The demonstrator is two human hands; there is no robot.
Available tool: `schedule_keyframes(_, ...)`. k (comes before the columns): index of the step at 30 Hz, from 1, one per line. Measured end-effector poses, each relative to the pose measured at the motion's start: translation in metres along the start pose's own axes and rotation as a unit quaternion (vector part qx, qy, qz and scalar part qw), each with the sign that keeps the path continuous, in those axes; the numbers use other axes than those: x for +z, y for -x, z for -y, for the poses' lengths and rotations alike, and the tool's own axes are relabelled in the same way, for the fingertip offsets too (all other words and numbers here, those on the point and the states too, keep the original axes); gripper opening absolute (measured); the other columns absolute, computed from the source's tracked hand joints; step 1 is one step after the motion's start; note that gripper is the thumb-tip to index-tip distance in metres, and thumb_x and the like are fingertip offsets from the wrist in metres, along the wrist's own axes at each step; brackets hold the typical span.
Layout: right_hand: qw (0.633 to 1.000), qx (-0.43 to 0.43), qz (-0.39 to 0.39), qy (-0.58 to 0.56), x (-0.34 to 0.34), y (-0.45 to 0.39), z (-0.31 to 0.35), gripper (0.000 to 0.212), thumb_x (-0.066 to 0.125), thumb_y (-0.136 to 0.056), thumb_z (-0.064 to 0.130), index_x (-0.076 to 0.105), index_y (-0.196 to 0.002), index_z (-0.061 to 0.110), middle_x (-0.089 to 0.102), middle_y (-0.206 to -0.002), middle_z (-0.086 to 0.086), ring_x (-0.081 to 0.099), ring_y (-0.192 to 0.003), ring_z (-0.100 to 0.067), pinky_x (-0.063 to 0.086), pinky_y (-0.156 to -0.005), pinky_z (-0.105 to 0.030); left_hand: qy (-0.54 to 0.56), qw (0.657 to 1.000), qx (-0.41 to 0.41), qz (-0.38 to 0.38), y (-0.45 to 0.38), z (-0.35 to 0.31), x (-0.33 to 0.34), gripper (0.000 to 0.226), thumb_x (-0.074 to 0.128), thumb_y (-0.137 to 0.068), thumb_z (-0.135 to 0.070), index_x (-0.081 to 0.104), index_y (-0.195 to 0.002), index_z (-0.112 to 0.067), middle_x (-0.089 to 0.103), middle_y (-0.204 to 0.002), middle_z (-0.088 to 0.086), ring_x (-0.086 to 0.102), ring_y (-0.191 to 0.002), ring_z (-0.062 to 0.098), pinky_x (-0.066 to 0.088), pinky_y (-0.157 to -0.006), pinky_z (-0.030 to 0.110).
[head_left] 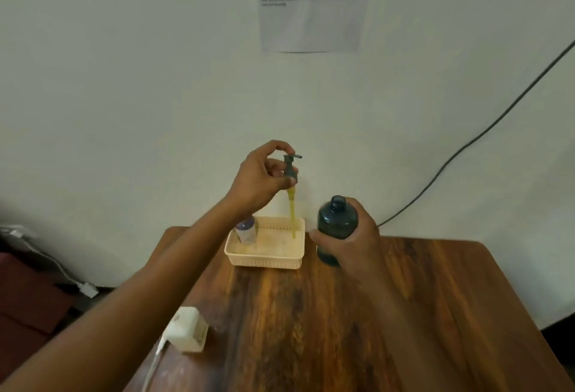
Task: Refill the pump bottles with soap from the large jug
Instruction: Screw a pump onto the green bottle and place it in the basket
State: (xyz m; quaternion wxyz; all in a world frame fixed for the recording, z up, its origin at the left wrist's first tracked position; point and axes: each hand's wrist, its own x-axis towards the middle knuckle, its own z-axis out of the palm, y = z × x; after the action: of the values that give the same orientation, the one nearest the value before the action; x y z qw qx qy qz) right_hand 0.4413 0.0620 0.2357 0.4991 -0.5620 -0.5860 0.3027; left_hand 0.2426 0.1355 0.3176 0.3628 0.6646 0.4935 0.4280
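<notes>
While the left hand (264,178) pinches the dark pump head (291,167) between thumb and curled fingers and holds it raised in front of the wall, its dip tube (292,214), coated in yellow soap, hangs down so that the tip reaches into the cream plastic basket (264,259) below. The right hand (351,242) is wrapped around the body of the dark teal pump bottle (337,220), which is upright with its threaded neck open, just right of the basket; I cannot tell whether the bottle's base rests on the desk (404,313) or is lifted slightly. The pump head is up and to the left of the open bottle, clearly apart from it. Inside the basket, in its left rear corner, stands a second, smaller bottle (245,229) with a clear body and a purplish top, partly hidden behind the left wrist. The left forearm stretches across the near left part of the desk and passes over a white jug (188,329) sitting close to the desk's left edge; its handle side shows, but the picture is blurred there. So I count two bottles, one loose pump head, one basket and one jug. Behind it all, a printed sheet of paper (314,2) is stuck to the wall, and a dark cable (485,130) runs diagonally down the wall to the right.
</notes>
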Motion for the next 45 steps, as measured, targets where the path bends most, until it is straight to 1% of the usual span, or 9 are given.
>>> schedule_keyframes(4,1.0,-0.026,0.0,-0.014,0.015,-0.014,0.033,0.07,0.092,-0.063,0.034,0.053,-0.121,0.034,0.062,-0.107,0.017,0.06,-0.1,-0.009,0.052,-0.081,-0.022,0.003,0.999,0.054,-0.003,-0.003,-0.057,-0.044,0.047,0.079,-0.085,0.005,0.064,-0.122,-0.018,0.081,-0.1,0.008,0.079,-0.092,0.025,0.063,-0.092,0.046)
schedule_keyframes(9,0.998,-0.053,0.015,-0.009,0.027,-0.023,0.061,0.059,0.089,-0.069,0.027,0.056,-0.117,0.027,0.063,-0.1,0.014,0.062,-0.092,-0.008,0.049,-0.076,-0.013,0.017,0.993,0.115,-0.018,-0.002,-0.118,-0.08,0.048,0.079,-0.083,0.009,0.063,-0.122,-0.014,0.08,-0.098,0.012,0.079,-0.092,0.027,0.064,-0.09,0.044)
schedule_keyframes(12,0.997,-0.072,0.019,-0.01,0.031,-0.024,0.069,0.056,0.089,-0.068,0.028,0.056,-0.113,0.031,0.063,-0.097,0.018,0.061,-0.09,-0.001,0.045,-0.069,-0.004,0.038,0.989,0.144,-0.026,-0.002,-0.144,-0.092,0.05,0.078,-0.081,0.011,0.062,-0.124,-0.01,0.08,-0.097,0.016,0.079,-0.093,0.032,0.064,-0.088,0.045)
schedule_keyframes(15,0.996,-0.085,0.018,-0.024,0.035,-0.018,0.078,0.052,0.084,-0.063,0.035,0.055,-0.107,0.037,0.062,-0.093,0.026,0.059,-0.092,0.007,0.045,-0.068,-0.002,0.046,0.986,0.159,-0.03,0.003,-0.16,-0.097,0.052,0.078,-0.081,0.012,0.061,-0.125,-0.009,0.079,-0.098,0.019,0.078,-0.094,0.034,0.064,-0.088,0.047)
schedule_keyframes(21,0.994,-0.109,0.015,-0.022,0.036,-0.015,0.091,0.047,0.082,-0.063,0.034,0.053,-0.098,0.043,0.057,-0.094,0.045,0.055,-0.096,0.016,0.041,-0.066,0.002,0.046,0.986,0.161,-0.03,0.01,-0.167,-0.093,0.051,0.077,-0.082,0.011,0.06,-0.125,-0.01,0.078,-0.102,0.021,0.078,-0.094,0.035,0.064,-0.089,0.05)
schedule_keyframes(28,0.994,-0.11,0.015,-0.013,0.033,-0.016,0.097,0.048,0.084,-0.065,0.033,0.052,-0.099,0.043,0.057,-0.094,0.032,0.052,-0.096,0.02,0.04,-0.066,0.004,0.022,0.985,0.168,-0.034,0.018,-0.164,-0.084,0.05,0.078,-0.083,0.008,0.061,-0.125,-0.014,0.078,-0.102,0.015,0.079,-0.093,0.03,0.063,-0.091,0.048)
schedule_keyframes(33,0.995,-0.1,0.014,-0.022,0.031,-0.016,0.096,0.049,0.083,-0.063,0.034,0.054,-0.101,0.044,0.06,-0.094,0.037,0.057,-0.096,0.012,0.045,-0.065,-0.001,0.029,0.982,0.18,-0.044,0.019,-0.179,-0.094,0.05,0.077,-0.084,0.008,0.06,-0.125,-0.013,0.078,-0.103,0.017,0.078,-0.094,0.033,0.063,-0.091,0.049)
schedule_keyframes(40,0.995,-0.095,0.021,-0.029,0.031,-0.019,0.098,0.05,0.085,-0.066,0.031,0.053,-0.102,0.044,0.06,-0.097,0.03,0.057,-0.096,0.012,0.044,-0.065,0.0,0.03,0.984,0.176,-0.024,0.024,-0.184,-0.09,0.051,0.076,-0.084,0.009,0.059,-0.126,-0.013,0.078,-0.105,0.016,0.078,-0.096,0.031,0.063,-0.091,0.048)
schedule_keyframes(45,0.995,-0.092,0.025,-0.019,0.028,-0.024,0.107,0.056,0.084,-0.072,0.034,0.049,-0.115,0.039,0.055,-0.101,0.031,0.06,-0.093,-0.003,0.04,-0.067,-0.001,-0.027,0.985,0.17,-0.002,0.034,-0.163,-0.066,0.048,0.079,-0.086,0.002,0.059,-0.125,-0.02,0.079,-0.101,0.005,0.078,-0.095,0.021,0.063,-0.093,0.038)
